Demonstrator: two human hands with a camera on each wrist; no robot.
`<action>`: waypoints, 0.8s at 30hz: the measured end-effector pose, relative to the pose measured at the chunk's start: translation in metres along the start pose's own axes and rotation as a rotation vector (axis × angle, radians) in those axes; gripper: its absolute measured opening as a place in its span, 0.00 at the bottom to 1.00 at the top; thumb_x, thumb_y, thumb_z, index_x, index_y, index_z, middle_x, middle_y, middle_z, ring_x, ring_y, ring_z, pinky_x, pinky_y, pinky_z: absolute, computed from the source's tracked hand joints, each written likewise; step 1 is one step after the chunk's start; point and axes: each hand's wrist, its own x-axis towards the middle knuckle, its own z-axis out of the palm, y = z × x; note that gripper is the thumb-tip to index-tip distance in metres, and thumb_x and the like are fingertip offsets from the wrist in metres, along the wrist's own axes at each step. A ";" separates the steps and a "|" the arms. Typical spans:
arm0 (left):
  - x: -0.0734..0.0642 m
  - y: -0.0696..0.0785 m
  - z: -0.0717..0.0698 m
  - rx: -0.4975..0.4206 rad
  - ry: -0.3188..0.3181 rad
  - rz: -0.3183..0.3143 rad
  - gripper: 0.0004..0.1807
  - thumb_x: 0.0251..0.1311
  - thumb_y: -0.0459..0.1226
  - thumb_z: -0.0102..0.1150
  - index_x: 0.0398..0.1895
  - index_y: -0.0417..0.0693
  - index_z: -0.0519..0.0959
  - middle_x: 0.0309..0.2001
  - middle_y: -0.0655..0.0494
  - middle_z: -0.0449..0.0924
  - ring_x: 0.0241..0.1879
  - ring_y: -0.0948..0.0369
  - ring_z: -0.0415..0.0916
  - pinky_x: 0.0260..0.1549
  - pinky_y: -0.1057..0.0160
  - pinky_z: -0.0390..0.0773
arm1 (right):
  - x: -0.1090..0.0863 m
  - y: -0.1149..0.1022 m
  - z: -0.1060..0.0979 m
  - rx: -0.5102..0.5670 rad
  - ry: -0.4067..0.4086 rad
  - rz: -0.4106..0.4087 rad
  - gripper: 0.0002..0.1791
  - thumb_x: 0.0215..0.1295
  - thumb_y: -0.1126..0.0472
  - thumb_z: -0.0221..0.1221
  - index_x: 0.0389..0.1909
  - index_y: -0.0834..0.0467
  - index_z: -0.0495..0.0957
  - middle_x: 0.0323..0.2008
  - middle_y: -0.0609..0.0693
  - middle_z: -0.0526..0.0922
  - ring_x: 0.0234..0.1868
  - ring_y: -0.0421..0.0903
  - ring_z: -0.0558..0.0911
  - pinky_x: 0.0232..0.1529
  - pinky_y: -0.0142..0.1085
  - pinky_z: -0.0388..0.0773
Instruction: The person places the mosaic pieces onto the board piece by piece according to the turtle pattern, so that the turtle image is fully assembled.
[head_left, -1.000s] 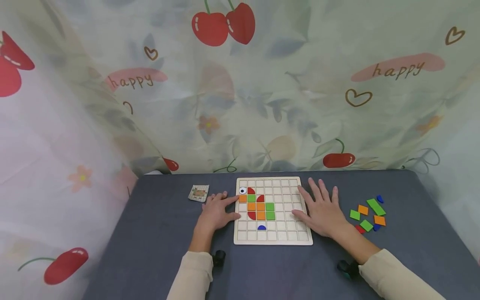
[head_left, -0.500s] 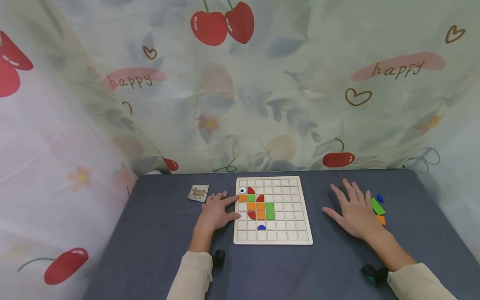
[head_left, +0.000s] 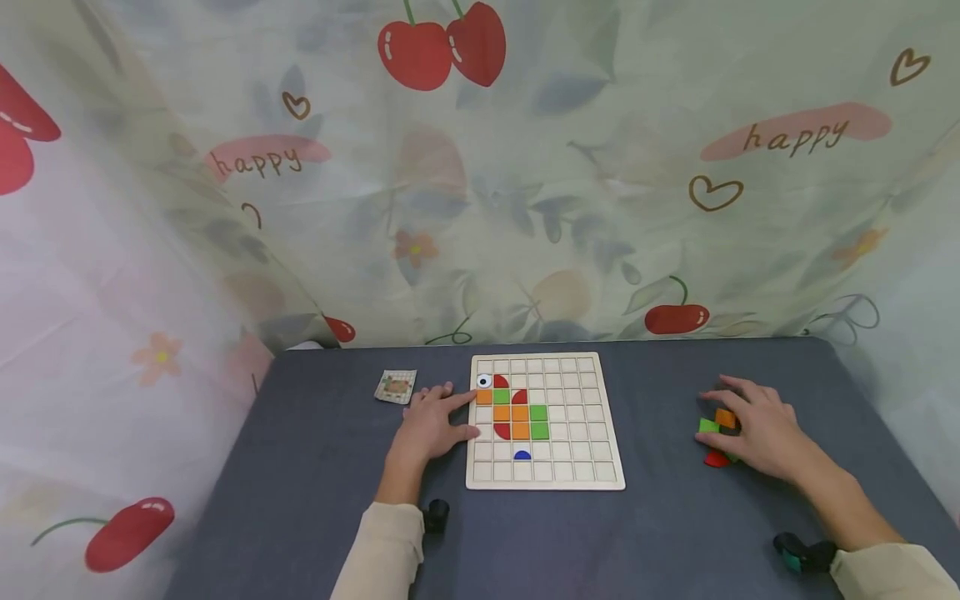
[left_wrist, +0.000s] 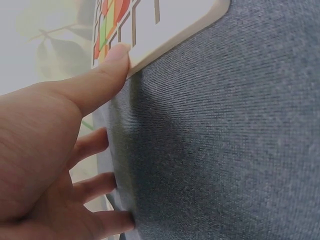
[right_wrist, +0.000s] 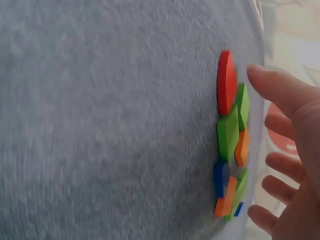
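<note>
My left hand [head_left: 430, 425] rests at the left edge of a pale gridded board [head_left: 546, 485], thumb and index finger at its rim. In the left wrist view the thumb [left_wrist: 102, 75] touches the board's side. Orange, green and red tiles sit in the grid, with a round eye tile [head_left: 484, 381] at top left and a blue half-round tile [head_left: 522, 456] lower down. My right hand [head_left: 768, 437] hovers with bent, parted fingers over loose tiles, holding none. A green square [head_left: 708, 426], an orange square [head_left: 725, 418] and a red curved tile [right_wrist: 226, 82] show; others are partly hidden beneath the hand.
A small picture card [head_left: 395, 386] lies left of the board. In the right wrist view, blue tiles [right_wrist: 220, 179] lie among the loose pieces. A grey cloth [head_left: 300, 500] covers the table, and a printed curtain [head_left: 525, 208] hangs behind it.
My right hand has left the board's right side and moved right to the loose tiles, its fingers now more bent. The left hand stays at the board.
</note>
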 end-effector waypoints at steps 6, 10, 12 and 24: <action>0.000 0.000 0.000 0.005 0.002 0.007 0.36 0.60 0.53 0.71 0.73 0.69 0.71 0.79 0.47 0.61 0.79 0.36 0.50 0.72 0.26 0.54 | -0.001 0.007 -0.003 0.029 -0.033 -0.017 0.23 0.59 0.46 0.73 0.50 0.55 0.86 0.66 0.69 0.69 0.60 0.74 0.65 0.49 0.70 0.64; 0.000 -0.001 0.000 0.007 -0.001 0.004 0.37 0.60 0.53 0.70 0.73 0.69 0.71 0.79 0.47 0.60 0.79 0.36 0.49 0.72 0.26 0.54 | 0.001 0.007 -0.002 0.023 -0.026 -0.038 0.17 0.59 0.50 0.73 0.46 0.53 0.88 0.65 0.68 0.72 0.60 0.73 0.65 0.50 0.70 0.65; 0.000 -0.001 0.000 0.010 -0.003 0.000 0.37 0.60 0.53 0.71 0.73 0.70 0.71 0.79 0.47 0.60 0.79 0.36 0.49 0.72 0.26 0.54 | 0.002 0.006 -0.002 0.028 -0.021 -0.052 0.15 0.59 0.52 0.73 0.44 0.53 0.88 0.63 0.68 0.74 0.60 0.73 0.66 0.51 0.70 0.64; 0.000 -0.001 -0.001 0.004 -0.004 0.009 0.37 0.60 0.53 0.70 0.73 0.70 0.71 0.79 0.47 0.60 0.79 0.37 0.50 0.72 0.26 0.54 | 0.014 -0.012 0.008 0.064 0.088 -0.152 0.12 0.59 0.59 0.73 0.42 0.57 0.87 0.48 0.60 0.85 0.50 0.63 0.77 0.51 0.60 0.72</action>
